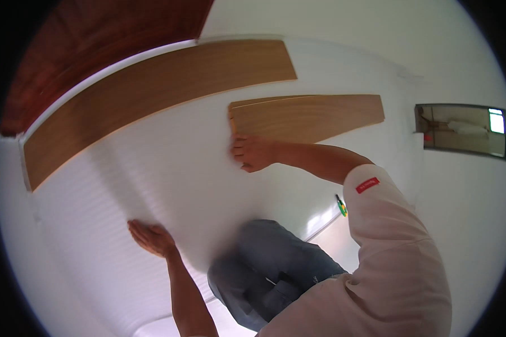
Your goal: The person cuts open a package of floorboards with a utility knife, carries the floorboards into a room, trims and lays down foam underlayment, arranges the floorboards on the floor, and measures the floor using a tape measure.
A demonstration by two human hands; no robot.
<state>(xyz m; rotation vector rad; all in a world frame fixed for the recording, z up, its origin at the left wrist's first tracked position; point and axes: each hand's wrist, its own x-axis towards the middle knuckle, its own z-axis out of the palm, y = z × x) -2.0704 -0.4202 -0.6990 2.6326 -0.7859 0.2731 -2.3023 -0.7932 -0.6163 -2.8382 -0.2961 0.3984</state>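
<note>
Right hand (252, 153) gripping near-left end of short wooden plank (309, 115), far right on white underlay (168, 168). Left hand (150, 237) flat, fingers spread, pressing underlay nearer left. Longer plank (152, 95) far left, against wall.

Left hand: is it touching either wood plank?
No. The left hand lies flat on the white underlay, apart from both planks; only the right hand meets the shorter plank.

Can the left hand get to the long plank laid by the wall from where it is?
Probably yes: left hand lies flat on bare white underlay, nothing between it and the long plank, though it's a stretch.
</note>
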